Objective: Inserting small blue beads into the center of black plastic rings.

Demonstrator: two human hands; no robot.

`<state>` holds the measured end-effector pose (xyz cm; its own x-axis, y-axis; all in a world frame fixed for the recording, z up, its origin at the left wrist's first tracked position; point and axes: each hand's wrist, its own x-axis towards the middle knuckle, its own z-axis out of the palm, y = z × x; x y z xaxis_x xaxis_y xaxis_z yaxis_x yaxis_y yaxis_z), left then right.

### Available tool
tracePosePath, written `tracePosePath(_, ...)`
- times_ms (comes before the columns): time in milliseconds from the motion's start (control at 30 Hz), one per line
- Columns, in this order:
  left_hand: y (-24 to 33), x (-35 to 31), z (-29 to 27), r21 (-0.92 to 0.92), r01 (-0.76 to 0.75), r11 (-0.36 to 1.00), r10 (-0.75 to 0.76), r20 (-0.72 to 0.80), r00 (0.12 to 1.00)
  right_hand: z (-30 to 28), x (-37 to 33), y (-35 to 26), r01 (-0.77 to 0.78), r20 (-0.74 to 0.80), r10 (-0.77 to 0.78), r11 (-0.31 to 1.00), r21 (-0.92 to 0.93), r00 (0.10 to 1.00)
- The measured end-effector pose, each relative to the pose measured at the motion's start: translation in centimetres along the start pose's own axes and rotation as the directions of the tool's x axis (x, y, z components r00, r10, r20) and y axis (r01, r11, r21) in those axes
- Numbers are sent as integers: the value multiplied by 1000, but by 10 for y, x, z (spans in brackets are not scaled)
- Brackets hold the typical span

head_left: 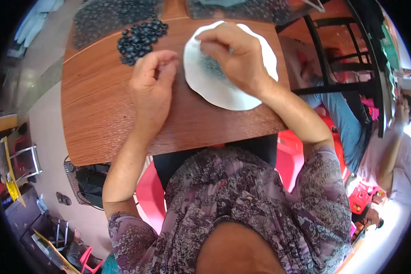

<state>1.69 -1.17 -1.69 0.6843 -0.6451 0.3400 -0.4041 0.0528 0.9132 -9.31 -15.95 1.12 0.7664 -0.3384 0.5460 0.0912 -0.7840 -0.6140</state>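
A heap of small black round pieces [139, 42], some looking ring-like, lies on the wooden table at the far left. Just nearer than the heap is my left hand [151, 84], its thumb and fingers curled together; anything between them is hidden. To the right stands a white plate [239, 101] with a wavy rim. Small thin grey-green pieces [211, 67] are gathered in its middle, too fine to name. My right hand [239, 52] hovers over the plate's far side, fingers bent in towards the thumb, and whatever they may pinch cannot be made out.
The brown table [100, 114] ends just before my body, with dark speckled surfaces [114, 20] along its far edge. A black metal frame [322, 55] rises at the right. A person in blue jeans [340, 123] sits beyond, near red plastic stools.
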Motion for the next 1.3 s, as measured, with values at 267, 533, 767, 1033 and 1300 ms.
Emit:
tracePosePath(267, 7, -2, 0, 132, -152, 980, 146, 55, 988, -65, -30, 8, -200, -46, 200, 980, 11, 979)
tracePosePath(533, 18, -6, 1, 213, -272, 938, 255, 102, 961, -78, -63, -3, -238, 171, 284, 940, -244, 944)
tracePosePath(767, 22, -6, 4, 231, -369, 900, 350, 118, 929, -68, -63, 2, 11, 203, 82, 909, -416, 976)
tracePosePath(1033, 35, -14, 7, 125, -342, 932, 325, 136, 936, -68, -56, -16, -66, 107, 92, 972, -224, 990)
tracePosePath(1300, 48, -16, 20, -525, 473, 708, -261, 427, 866, -45, -36, -38, 40, 13, -41, 994, 106, 999)
